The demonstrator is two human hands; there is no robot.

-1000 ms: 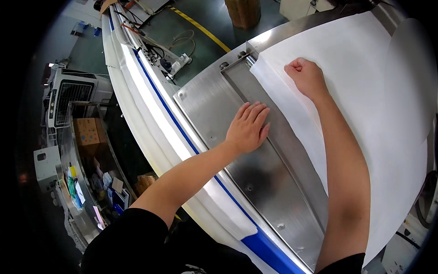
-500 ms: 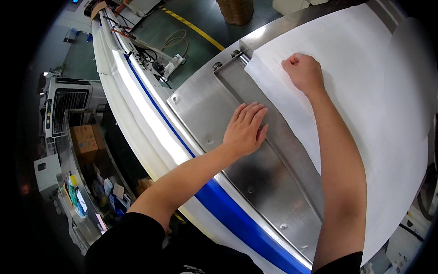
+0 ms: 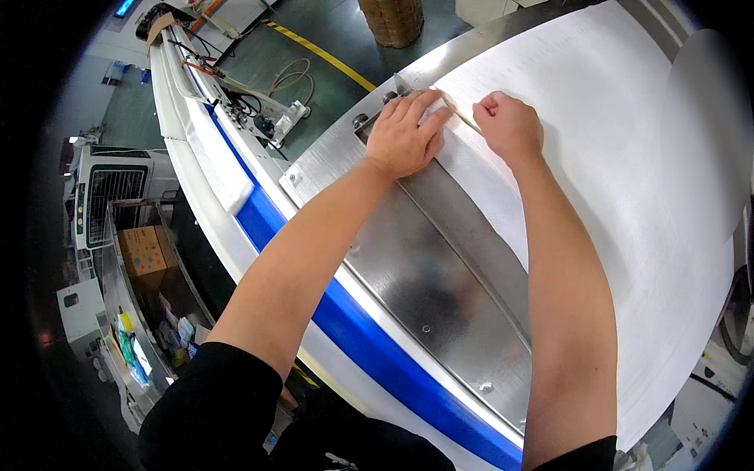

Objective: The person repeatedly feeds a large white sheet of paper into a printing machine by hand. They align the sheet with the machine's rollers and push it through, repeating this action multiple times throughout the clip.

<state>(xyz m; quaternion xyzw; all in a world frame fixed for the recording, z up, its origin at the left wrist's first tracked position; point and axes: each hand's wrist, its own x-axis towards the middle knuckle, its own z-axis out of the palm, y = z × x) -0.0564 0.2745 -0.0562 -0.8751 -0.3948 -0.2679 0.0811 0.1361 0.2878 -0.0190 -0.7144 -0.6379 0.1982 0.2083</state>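
A large white sheet [image 3: 620, 165] with a fine texture lies over the metal table. My right hand [image 3: 509, 129] rests closed on it near the far left edge; whether it grips anything is hidden. A crease runs through the sheet just left of this fist. My left hand [image 3: 406, 135] is palm down at the sheet's far left corner, fingers stretched out and thumb bent. It covers the far end of a shallow metal channel [image 3: 471, 228], over which the sheet's loose left edge hangs.
A steel plate [image 3: 416, 282] with screws borders the channel. Left of it runs a long blue-and-white band [image 3: 353, 337]. A metal trolley with a cardboard box [image 3: 143, 255] stands further left. Beyond the table are a coiled hose [image 3: 290, 78] and a brown cylinder [image 3: 393, 22].
My left hand has moved away from me, from the metal plate to the sheet's far corner. My right fist stays nearly in place. More blue shows along the band at left.
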